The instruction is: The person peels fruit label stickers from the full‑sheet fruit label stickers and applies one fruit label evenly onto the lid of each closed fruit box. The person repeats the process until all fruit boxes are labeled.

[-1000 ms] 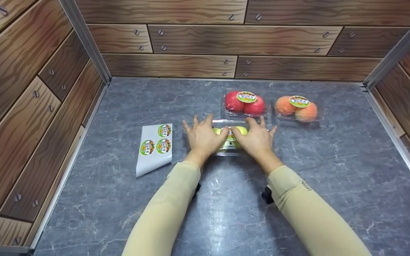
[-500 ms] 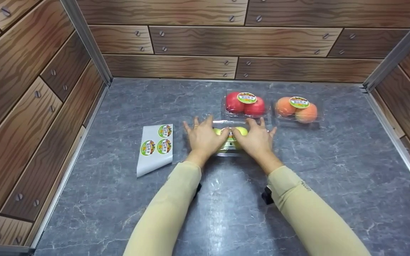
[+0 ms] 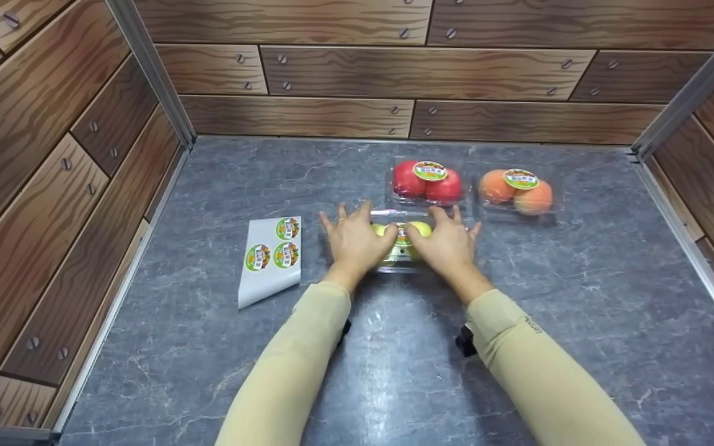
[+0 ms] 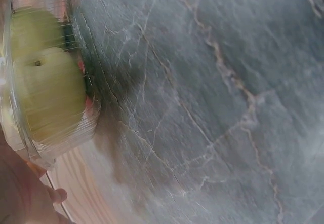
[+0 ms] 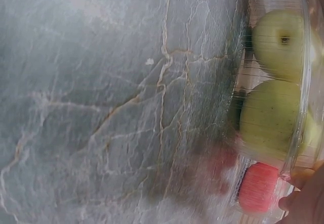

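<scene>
A clear plastic clamshell box [image 3: 403, 267] with yellow-green apples [image 4: 53, 89] inside sits on the grey marbled table. My left hand [image 3: 356, 240] lies over its left part with the fingers spread. Over the right part lies my right hand [image 3: 450, 243], its fingers also spread. Both thumbs press on a round fruit sticker [image 3: 401, 234] at the top middle of the box and partly cover it. In the right wrist view the green apples [image 5: 276, 115] show through the ribbed side wall, with the right fingers at the box's far end.
Behind stands a clear box of red fruit [image 3: 409, 178] with a sticker on top. Right of it is a box of orange fruit [image 3: 533, 198], also stickered. A white sheet [image 3: 264, 288] with round stickers lies to the left. Wood-patterned walls [image 3: 332, 71] enclose the table.
Both hands stay on the box of green apples with the thumbs on the sticker. Only a slight shift of the head view shows.
</scene>
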Motion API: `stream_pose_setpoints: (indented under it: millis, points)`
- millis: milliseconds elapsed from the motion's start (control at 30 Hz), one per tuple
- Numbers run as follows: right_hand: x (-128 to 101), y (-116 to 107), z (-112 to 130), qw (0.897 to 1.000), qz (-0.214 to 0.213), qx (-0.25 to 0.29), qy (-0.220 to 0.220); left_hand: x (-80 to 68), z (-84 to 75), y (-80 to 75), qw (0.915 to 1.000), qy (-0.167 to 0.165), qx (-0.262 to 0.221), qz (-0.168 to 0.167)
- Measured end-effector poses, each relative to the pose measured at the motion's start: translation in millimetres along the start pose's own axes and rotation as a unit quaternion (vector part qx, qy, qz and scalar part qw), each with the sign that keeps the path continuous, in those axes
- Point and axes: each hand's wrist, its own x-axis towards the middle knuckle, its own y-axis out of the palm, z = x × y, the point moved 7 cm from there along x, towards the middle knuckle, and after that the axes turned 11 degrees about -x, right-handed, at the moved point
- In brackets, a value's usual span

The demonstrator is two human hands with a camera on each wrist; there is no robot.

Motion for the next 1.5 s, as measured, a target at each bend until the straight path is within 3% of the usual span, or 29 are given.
stream_pose_setpoints:
  millis: [700,1033,1500]
  points:
    - [0.8,-1.5,-3.9,1.000,-0.009,0.010,-0.003,-0.1,0.4,1.2,0.9996,-0.004,-0.027,0.002]
    - [-0.4,1.9,-5.7,0.999,0.039,0.020,-0.016,-1.1,2.5,2.1,0.9996,0.002,-0.027,0.004]
    - [-3.6,0.1,-3.3,0.998,0.048,0.026,-0.034,-2.3,5.2,1.7,0.9986,0.011,-0.025,0.046]
